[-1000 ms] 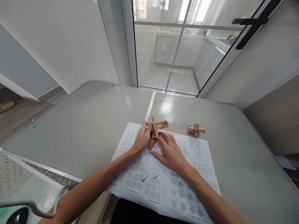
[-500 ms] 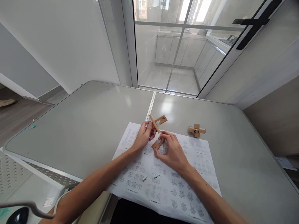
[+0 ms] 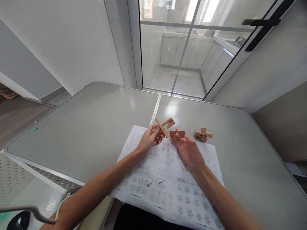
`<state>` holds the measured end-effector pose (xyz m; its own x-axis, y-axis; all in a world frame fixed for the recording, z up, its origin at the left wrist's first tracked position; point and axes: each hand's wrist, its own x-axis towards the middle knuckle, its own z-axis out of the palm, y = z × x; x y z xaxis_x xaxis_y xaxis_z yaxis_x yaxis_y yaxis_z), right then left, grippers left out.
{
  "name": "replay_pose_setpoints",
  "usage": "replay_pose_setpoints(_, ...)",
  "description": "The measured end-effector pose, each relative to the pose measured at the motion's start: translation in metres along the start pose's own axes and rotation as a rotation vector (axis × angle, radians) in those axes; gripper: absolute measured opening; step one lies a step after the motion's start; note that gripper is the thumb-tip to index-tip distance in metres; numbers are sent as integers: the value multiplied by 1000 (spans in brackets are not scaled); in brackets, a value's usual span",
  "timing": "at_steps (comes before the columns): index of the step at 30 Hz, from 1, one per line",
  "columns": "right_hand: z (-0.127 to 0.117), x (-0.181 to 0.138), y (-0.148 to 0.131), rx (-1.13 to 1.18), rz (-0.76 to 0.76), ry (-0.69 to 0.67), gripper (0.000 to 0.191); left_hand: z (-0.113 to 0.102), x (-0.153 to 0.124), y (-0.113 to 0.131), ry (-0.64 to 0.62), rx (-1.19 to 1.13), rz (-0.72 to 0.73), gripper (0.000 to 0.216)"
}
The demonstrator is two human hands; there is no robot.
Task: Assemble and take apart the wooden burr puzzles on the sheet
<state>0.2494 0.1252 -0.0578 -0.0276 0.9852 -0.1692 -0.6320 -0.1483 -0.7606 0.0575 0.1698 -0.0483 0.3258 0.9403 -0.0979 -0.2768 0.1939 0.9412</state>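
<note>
My left hand (image 3: 153,135) is closed on two crossed wooden puzzle pieces (image 3: 169,122); one is notched and marked with a black character, the other is a slim bar set across it. Just to the right, my right hand (image 3: 188,148) grips a single notched wooden puzzle piece (image 3: 177,134) between thumb and fingers. A small gap separates it from the crossed pieces. Both hands are above a large instruction sheet (image 3: 165,174) printed with rows of small diagrams. Farther right, an assembled cross of wooden puzzle pieces (image 3: 203,134) rests at the sheet's upper right corner.
The grey table (image 3: 96,118) has a seam down its middle. A glass door (image 3: 182,64) with a black handle (image 3: 261,22) stands beyond its far edge. At lower left are a white perforated basket (image 3: 14,179), a grey cable (image 3: 28,209) and a dark rounded object (image 3: 18,221).
My right hand has lifted and turned its notched piece, bringing it up and to the right, level with the crossed pieces. My left hand keeps its hold, nearly in place.
</note>
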Motion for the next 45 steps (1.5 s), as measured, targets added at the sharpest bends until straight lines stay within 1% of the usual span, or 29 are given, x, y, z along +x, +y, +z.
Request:
replay_pose_setpoints(2, 1, 0, -4, 157, 55, 6, 37, 0, 0, 0, -11, -1, -10, 43)
replay_pose_setpoints(4, 0, -1, -8, 265, 107, 6, 38, 1, 0, 0, -3, -6, -16, 44)
replay_pose_setpoints(7, -2, -2, -10, 310, 151, -24, 38, 0, 1, 0, 8, -24, -17, 47)
replay_pose_setpoints(10, -3, -2, -10, 262, 172, -38, 42, 0, 2, 0, 11, -36, -10, 48)
replay_pose_setpoints(12, -3, -2, -9, 219, 180, -29, 49, 0, 2, 0, 15, -39, -9, 48)
replay_pose_setpoints(14, -3, -1, -9, 192, 196, -16, 51, 0, 2, 0, 17, -45, -11, 47)
replay_pose_setpoints(16, -4, 0, -8, 185, 216, -10, 48, -1, 2, 0, 21, -54, -13, 47)
replay_pose_setpoints(20, -7, 2, -4, 116, 261, -42, 28, -1, 3, 0, 37, -82, -25, 47)
replay_pose_setpoints(21, -7, 2, -3, 80, 262, -49, 26, -1, 3, 0, 39, -91, -31, 48)
replay_pose_setpoints(24, -5, -1, -1, -29, 229, -68, 36, -1, 3, 2, 48, -112, -55, 48)
replay_pose_setpoints(27, -1, -6, -2, -114, 198, -127, 39, -1, 2, 4, 60, -119, -74, 47)
replay_pose_setpoints(32, 6, -9, -6, -92, 276, -294, 32, -1, 2, 3, 27, -116, -66, 46)
replay_pose_setpoints(34, 8, -10, -6, -105, 248, -285, 31, -2, 3, 2, 8, -111, -68, 46)
replay_pose_setpoints(37, 8, -10, -3, -196, 145, -192, 31, -4, 4, 1, -20, -118, -77, 46)
replay_pose_setpoints(40, 7, -11, -1, -286, 55, -123, 36, -5, 6, -2, -71, -133, -88, 45)
replay_pose_setpoints(42, 6, -11, 0, -326, 17, -108, 39, -5, 6, -4, -116, -138, -108, 43)
replay_pose_setpoints(45, 5, -12, 1, -372, -7, -129, 38, -4, 7, -6, -175, -155, -151, 42)
